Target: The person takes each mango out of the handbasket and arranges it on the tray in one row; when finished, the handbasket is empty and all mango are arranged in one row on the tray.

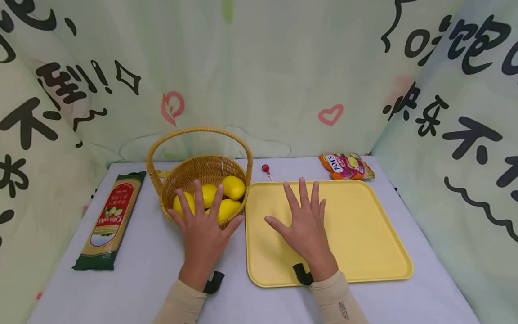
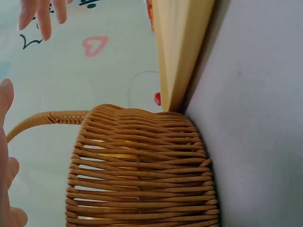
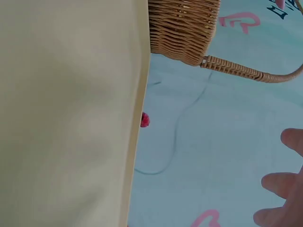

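Four lemons (image 1: 233,187) sat in the basket (image 1: 206,168); the left hand (image 1: 203,235) hovered near it, the right hand (image 1: 306,228) above the tray (image 1: 362,234), each grip spread wide.

A green-ended packet (image 1: 110,221) lies at left, a red lollipop (image 1: 265,168) and colourful snack bag (image 1: 346,167) near the curtain (image 1: 275,67).

A honey-brown wicker basket (image 1: 202,167) sits upright in front of me on the white-covered table (image 1: 149,247), its arched handle rising above the rim. Inside it lie at least four smooth, bright yellow lemons (image 1: 234,187), close together. Just beside the basket, to the right, a pale yellow rectangular tray (image 1: 364,234) lies flat, with rounded corners and a low raised rim, its long sides running left to right
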The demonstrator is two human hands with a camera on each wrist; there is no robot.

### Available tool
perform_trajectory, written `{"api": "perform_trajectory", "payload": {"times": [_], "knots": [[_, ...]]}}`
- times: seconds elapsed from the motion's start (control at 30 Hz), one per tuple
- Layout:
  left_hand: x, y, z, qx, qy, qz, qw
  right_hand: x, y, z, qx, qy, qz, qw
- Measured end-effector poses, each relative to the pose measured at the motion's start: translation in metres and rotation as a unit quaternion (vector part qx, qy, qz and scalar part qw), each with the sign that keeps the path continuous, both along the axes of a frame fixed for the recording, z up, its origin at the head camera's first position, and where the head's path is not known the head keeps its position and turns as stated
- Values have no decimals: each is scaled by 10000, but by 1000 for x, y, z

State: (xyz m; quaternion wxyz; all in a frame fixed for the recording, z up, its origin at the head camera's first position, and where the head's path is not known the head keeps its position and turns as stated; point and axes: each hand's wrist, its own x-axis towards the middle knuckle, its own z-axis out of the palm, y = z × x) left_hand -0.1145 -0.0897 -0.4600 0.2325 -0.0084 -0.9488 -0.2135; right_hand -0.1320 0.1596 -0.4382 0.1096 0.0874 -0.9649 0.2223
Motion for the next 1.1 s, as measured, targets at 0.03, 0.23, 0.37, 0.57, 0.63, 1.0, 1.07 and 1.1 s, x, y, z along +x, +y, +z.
{"api": "perform_trajectory", "payload": {"times": [0.03, 0.23, 0.37, 0.57, 0.63, 1.0, 1.07, 1.1], "knots": [[1, 0, 1, 3, 71, 11, 10000, 1, 0, 1, -50, 39, 5, 10000], [4, -3, 12, 374, 910, -127, 9951, 8, 4, 7, -453, 347, 83, 9983], [8, -8, 19, 759, 1503, -309, 9852, 14, 6, 10, -1016, 829, 138, 9913], [15, -25, 19, 1290, 1920, -399, 9721, 26, 14, 14, -1654, 1819, 239, 9690], [16, -34, 18, 1661, 1988, -315, 9653, 30, 17, 14, -1897, 1995, 304, 9609], [15, -89, 20, 3610, 833, 1348, 9190, 34, 33, 0, -2909, 1663, 19, 9422], [13, -97, 21, 3865, 395, 1556, 9082, 33, 34, -3, -3030, 1512, -64, 9409], [12, -101, 20, 3991, 184, 1611, 9025, 32, 35, -3, -3084, 1446, -98, 9401]]}}
